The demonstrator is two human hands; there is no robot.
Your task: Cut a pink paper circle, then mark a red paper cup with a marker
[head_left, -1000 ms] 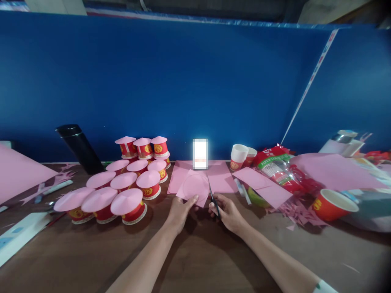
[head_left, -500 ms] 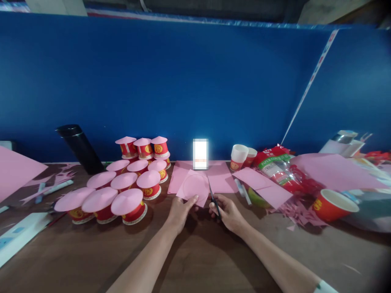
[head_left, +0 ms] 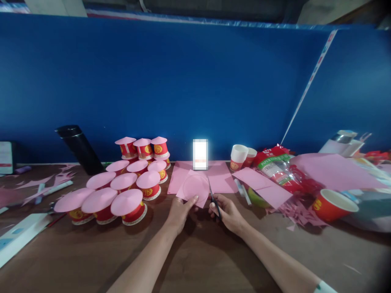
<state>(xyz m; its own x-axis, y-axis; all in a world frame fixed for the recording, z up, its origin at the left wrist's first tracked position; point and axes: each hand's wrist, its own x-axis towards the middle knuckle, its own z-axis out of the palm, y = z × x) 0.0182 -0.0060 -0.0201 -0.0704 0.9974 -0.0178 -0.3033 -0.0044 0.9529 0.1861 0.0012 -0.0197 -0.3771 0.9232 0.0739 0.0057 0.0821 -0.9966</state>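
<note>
Pinching a square pink sheet [head_left: 197, 189] near its lower edge, the left hand [head_left: 179, 212] has its thumb on top and its fingers curled beneath, just in front of the stack of pink paper [head_left: 222, 179]. The sheet overlaps the near part of that stack and lies turned, with one corner pointing towards the person. A round outline shows on it, but no cut along that line can be made out, so this piece looks to be at an early stage, with its square corners on and the round shape not freed. Left of the stack, roughly a dozen red cups with pink cone tops [head_left: 126, 202] appear finished, in rows. To the stack's right, white and red cups [head_left: 239, 155] without tops stand upright beside a red packet [head_left: 273, 163], with loose pink sheets [head_left: 264, 187] and a heap of pink scraps [head_left: 301, 212] nearer the person; how many more pieces are left cannot be told. The right hand [head_left: 228, 212] is closed round the handles of dark scissors [head_left: 215, 203], in front of the stack's right half, the blades pointing away from the person beside the sheet's right edge. Whether the blades are apart or touch the paper is too fine to tell. Both forearms reach in from the near side and converge towards the stack, wrists low over the brown table [head_left: 198, 260], the hands near each other but apart.
</note>
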